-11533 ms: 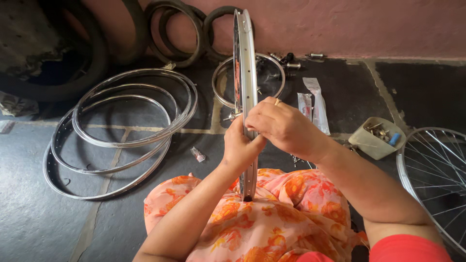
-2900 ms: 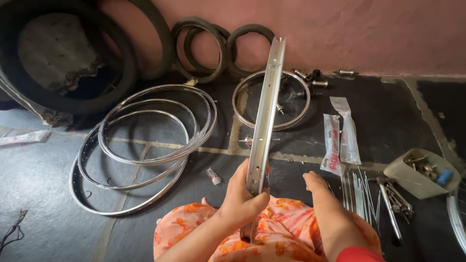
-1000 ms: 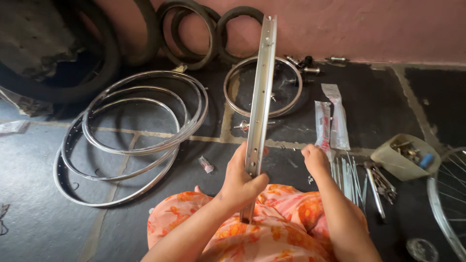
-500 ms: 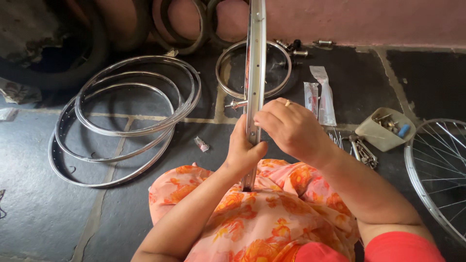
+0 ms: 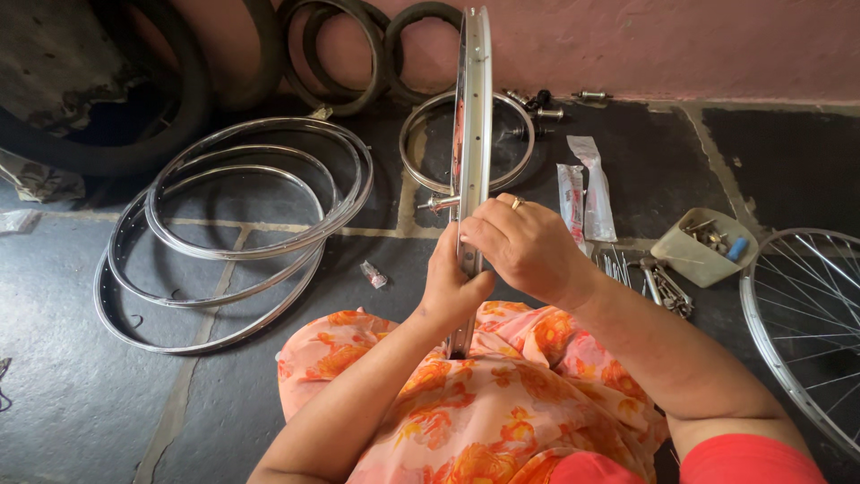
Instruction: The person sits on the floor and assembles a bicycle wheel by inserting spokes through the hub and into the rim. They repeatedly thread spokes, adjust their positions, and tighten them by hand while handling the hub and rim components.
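Dark stone floor (image 5: pixel 72 412) by a pink wall holds loose chrome rims (image 5: pixel 233 233), rubber tyres (image 5: pixel 358 54) and a beige tray of small parts (image 5: pixel 703 246). Upright over the lap, the shiny steel bicycle rim (image 5: pixel 472 108) is clasped by the left hand (image 5: pixel 452 291); the right hand (image 5: pixel 528 246) pinches its edge with closed fingers. Steadying the rim firmly should help.

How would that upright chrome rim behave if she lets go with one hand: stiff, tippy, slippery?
The upright rim is a thin metal hoop, so probably stiff and light for its size. It stands on edge on her lap, gripped by the left hand and right hand, so it would likely tip or roll if released. Its polished surface looks fairly slippery.
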